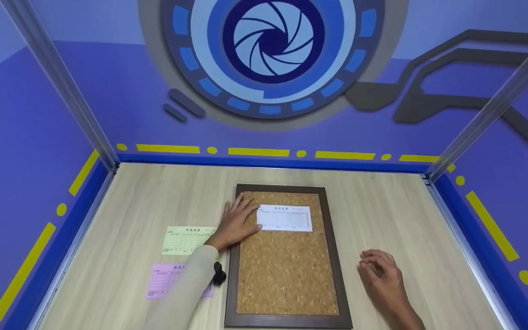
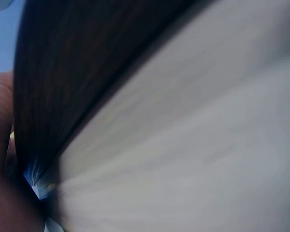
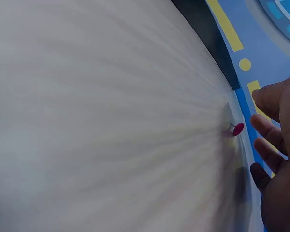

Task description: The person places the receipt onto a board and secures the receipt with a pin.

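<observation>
White paper (image 1: 287,218) lies on corkboard (image 1: 287,275), touched by the left hand (image 1: 235,223).

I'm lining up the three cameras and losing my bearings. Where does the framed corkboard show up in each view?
Head: the framed corkboard lies at lower centre, with the left hand and a white slip on it.
Left wrist: only its dark frame, a diagonal band at upper left.
Right wrist: a dark strip at the top, right of centre, probably the frame.
Shared landmark: the pale tabletop, in all three.
</observation>
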Demonstrator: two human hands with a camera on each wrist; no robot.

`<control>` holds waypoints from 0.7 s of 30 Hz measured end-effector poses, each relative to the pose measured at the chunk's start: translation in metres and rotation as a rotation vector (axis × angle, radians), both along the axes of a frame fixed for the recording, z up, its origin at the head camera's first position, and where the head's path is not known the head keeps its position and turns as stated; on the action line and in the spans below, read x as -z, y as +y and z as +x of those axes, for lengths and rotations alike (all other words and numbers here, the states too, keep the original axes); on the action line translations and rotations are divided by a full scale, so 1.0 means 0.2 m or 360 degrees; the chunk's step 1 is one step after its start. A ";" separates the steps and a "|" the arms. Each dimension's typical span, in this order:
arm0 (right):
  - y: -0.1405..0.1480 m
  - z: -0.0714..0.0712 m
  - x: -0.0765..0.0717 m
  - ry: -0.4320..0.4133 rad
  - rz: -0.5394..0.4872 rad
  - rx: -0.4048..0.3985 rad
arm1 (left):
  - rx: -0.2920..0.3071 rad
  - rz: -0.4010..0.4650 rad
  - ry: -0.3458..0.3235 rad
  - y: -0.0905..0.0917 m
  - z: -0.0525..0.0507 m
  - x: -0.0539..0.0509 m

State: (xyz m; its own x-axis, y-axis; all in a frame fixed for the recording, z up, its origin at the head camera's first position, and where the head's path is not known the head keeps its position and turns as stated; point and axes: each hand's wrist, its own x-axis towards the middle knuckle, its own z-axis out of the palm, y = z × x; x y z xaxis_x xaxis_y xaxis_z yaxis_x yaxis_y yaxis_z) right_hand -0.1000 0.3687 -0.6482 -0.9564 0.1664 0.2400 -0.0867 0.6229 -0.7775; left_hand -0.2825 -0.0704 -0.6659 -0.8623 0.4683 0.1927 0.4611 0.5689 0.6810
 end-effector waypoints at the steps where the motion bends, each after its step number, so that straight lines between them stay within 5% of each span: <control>1: 0.00 -0.01 -0.01 0.0036 0.0008 -0.0021 | -0.0006 -0.0001 -0.0001 0.00 0.00 0.01; 21: -0.02 -0.11 -0.04 0.0334 0.0016 -0.0190 | -0.0018 -0.0045 0.0006 0.00 -0.02 0.02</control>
State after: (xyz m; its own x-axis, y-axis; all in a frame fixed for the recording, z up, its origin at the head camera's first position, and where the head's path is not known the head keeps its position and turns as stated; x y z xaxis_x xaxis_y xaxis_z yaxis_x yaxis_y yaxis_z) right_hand -0.1229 0.3639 -0.6404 -0.8982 0.0516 0.4365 -0.3192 0.6061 -0.7285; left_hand -0.2859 -0.0708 -0.6709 -0.8668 0.4638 0.1830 0.4572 0.5930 0.6628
